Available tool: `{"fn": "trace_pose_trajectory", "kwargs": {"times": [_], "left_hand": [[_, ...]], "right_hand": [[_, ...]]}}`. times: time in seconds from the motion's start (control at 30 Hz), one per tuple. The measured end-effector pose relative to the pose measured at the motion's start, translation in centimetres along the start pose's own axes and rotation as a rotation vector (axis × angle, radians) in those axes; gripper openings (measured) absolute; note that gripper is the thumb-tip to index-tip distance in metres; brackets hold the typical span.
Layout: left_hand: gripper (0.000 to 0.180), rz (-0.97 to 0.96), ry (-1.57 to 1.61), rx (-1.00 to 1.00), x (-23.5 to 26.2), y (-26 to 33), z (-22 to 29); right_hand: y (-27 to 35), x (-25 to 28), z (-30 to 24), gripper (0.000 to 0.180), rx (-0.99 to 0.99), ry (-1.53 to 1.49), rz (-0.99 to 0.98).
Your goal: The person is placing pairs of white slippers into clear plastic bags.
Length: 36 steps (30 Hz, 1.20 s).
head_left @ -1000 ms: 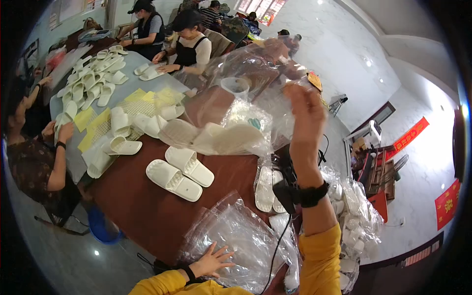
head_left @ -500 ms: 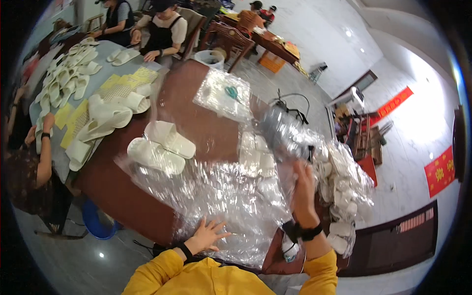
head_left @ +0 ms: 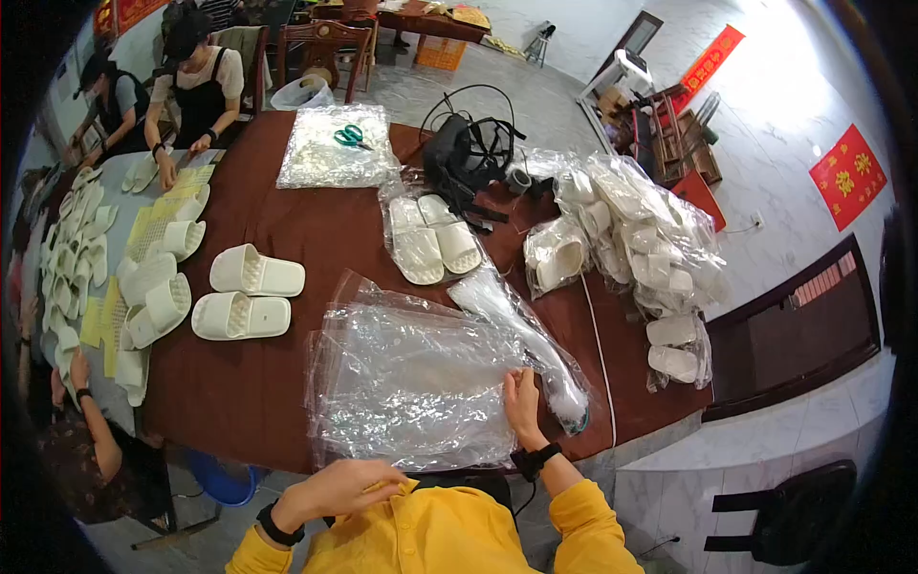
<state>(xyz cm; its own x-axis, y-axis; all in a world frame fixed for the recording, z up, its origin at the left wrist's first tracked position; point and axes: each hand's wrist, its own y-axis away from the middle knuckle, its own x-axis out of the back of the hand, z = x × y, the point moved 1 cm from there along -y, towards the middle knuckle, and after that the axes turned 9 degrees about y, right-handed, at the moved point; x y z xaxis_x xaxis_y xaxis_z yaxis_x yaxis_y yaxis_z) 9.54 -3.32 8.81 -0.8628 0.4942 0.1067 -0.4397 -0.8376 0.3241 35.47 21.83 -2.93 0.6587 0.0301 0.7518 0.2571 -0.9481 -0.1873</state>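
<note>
Near 2 bagged slippers (head_left: 418,256), right grip (head_left: 524,411) pinches clear bags (head_left: 421,378); left grip (head_left: 346,486) curls loosely.

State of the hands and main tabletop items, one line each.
Left hand: in front of the yellow shirt, fingers loosely bent, nothing visible in it
Right hand: at the bag stack's right edge, fingers bent; grip unclear
Clear bag stack: lying flat, wrinkled
Nearest loose slippers: unbagged, side by side
Slippers by the black gear: in clear plastic
Scissors: lying on plastic; blades too small to judge
</note>
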Motion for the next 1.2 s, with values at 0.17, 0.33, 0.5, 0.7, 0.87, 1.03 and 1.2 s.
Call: {"fn": "trace_pose_trajectory", "kwargs": {"times": [0.17,0.33,0.5,0.7,0.87,1.03,1.2], "left_hand": [[0.053,0.562,-0.421,-0.139,2.3,-6.4,-2.9],[0.086,0.454,-0.769,0.101,1.8,-11.4,-10.5],[0.087,0.540,-0.816,0.090,1.0,-11.0,-12.6],[0.083,0.485,-0.818,0.124,0.9,-12.0,-12.7],[0.082,0.485,-0.827,0.150,0.5,-11.4,-12.4],[0.080,0.511,-0.775,0.116,0.7,-11.4,-11.9],[0.078,0.516,-0.829,0.122,0.8,-11.2,-11.5]], "right_hand": [[0.8,1.1,-0.7,0.054,-0.149,0.010,-0.227],[-3.6,7.6,-0.5,0.052,0.325,0.199,-0.474],[-14.9,11.0,-13.2,0.032,-0.004,-0.407,-0.630],[-18.9,-8.3,-6.6,0.031,0.074,-0.554,-0.779],[-18.5,-18.9,-7.7,0.040,-0.894,-1.139,-0.520],[-20.4,-19.7,-8.5,0.014,-0.963,-1.053,-0.198],[-19.4,-16.9,-9.9,0.007,-0.732,-0.967,-0.276]]}}
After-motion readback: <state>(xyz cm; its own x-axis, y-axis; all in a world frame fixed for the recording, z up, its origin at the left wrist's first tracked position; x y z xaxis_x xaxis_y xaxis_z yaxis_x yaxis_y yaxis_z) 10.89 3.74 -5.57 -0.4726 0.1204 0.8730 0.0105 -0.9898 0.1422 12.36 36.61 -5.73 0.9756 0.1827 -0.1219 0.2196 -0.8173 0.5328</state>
